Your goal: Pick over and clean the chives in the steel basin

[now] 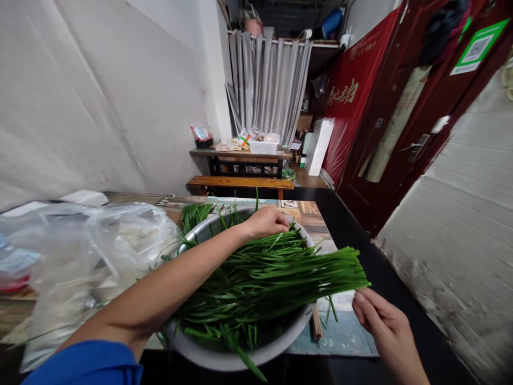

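Large round metal basin (240,357) sits at the near edge of a patterned wooden table (312,214), heaped with long flat green chives (260,278). The leaves mostly lie one way, cut ends fanned out past the basin's right rim and hanging over the table's edge.

Left hand (266,221), arm bare below a blue sleeve (88,366), reaches across the basin to its far rim. Fingers curled down onto the chives there; whether they are pinching a stalk or only pressing on the pile I cannot tell from here.

Right hand (380,326) is low and to the right, well apart from the left. Fingers loosely extended, tips just at the cut ends of the fanned bunch, touching or nearly so. It is not clamped on anything that I can make out.

Judging by the lie of things: the sorting looks well under way but unfinished. A good part of the chives is already gathered and lined up in the fan on the right. Under and behind it, loose strands cross at odd angles and a few stick up at the far side, so there appears to be more to pick through.

Left of the basin, a crumpled clear plastic bag (100,251). Beyond, a wooden bench (240,183) and a cluttered table (240,154) before grey curtains (268,80).
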A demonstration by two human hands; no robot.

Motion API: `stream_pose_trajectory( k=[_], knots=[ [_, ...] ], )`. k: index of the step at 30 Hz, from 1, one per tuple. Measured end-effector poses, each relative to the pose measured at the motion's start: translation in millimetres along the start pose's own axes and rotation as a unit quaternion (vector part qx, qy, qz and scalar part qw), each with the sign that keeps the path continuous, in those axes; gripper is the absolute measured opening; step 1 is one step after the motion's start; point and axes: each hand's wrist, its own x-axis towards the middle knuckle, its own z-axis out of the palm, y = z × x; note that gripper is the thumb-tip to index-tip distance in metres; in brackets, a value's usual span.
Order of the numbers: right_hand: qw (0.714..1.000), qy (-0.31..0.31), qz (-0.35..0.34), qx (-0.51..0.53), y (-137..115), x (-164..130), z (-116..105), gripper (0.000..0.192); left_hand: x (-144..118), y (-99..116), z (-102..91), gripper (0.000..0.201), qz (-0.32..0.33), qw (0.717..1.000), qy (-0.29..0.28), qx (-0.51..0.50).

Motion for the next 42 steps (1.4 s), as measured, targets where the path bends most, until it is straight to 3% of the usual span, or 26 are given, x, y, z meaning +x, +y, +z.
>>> stream_pose_trajectory(
  k=[3, 6, 9, 13, 20, 22, 24, 26, 28, 32, 37, 40, 42],
  knots=[
    [1.0, -0.007, -0.004, -0.005, 9, -8, -3, 0.033, -14, -21, 1.8, 0.015, -0.017, 0.995, -0.037, 0.091],
    [1.0, -0.003, -0.006, 0.0, 13, -10, -1, 0.033, -15, -31, 14.1, 0.02, -0.006, 0.992, 0.015, 0.124],
    [1.0, 0.001, -0.006, 0.001, 12, -10, 2, 0.034, -4, -34, 27.4, 0.024, -0.069, 0.984, 0.064, 0.151],
    [1.0, 0.019, 0.005, 0.008, 10, -11, 3, 0.033, 14, -37, 37.3, 0.017, -0.133, 0.979, 0.034, 0.149],
    [1.0, 0.009, 0.002, -0.004, 10, -12, 0, 0.034, 13, -44, 17.0, 0.018, -0.121, 0.974, 0.068, 0.177],
    [1.0, 0.004, 0.001, -0.005, 10, -11, 0, 0.034, 11, -45, 10.8, 0.02, -0.096, 0.973, 0.074, 0.196],
    [1.0, 0.01, 0.003, -0.003, 9, -10, 1, 0.034, 10, -43, 10.5, 0.02, -0.021, 0.974, 0.066, 0.214],
    [1.0, 0.013, 0.006, -0.001, 8, -10, 2, 0.034, 11, -40, 15.8, 0.018, 0.053, 0.971, 0.049, 0.229],
    [1.0, 0.017, 0.006, 0.001, 6, -10, 3, 0.034, 13, -36, 24.1, 0.013, 0.074, 0.968, 0.034, 0.237],
    [1.0, 0.014, 0.006, -0.003, 6, -10, 1, 0.034, 17, -31, 37.0, 0.009, 0.053, 0.965, 0.015, 0.258],
    [1.0, -0.004, 0.009, -0.002, 9, -10, 0, 0.034, 16, -27, 39.8, 0.009, 0.014, 0.966, 0.0, 0.257],
    [1.0, -0.002, 0.015, 0.0, 10, -10, 0, 0.033, 16, -26, 38.9, 0.005, -0.034, 0.979, 0.009, 0.199],
    [1.0, 0.005, 0.017, 0.004, 10, -9, 1, 0.032, 16, -25, 36.9, 0.007, -0.07, 0.992, 0.016, 0.103]
  ],
)
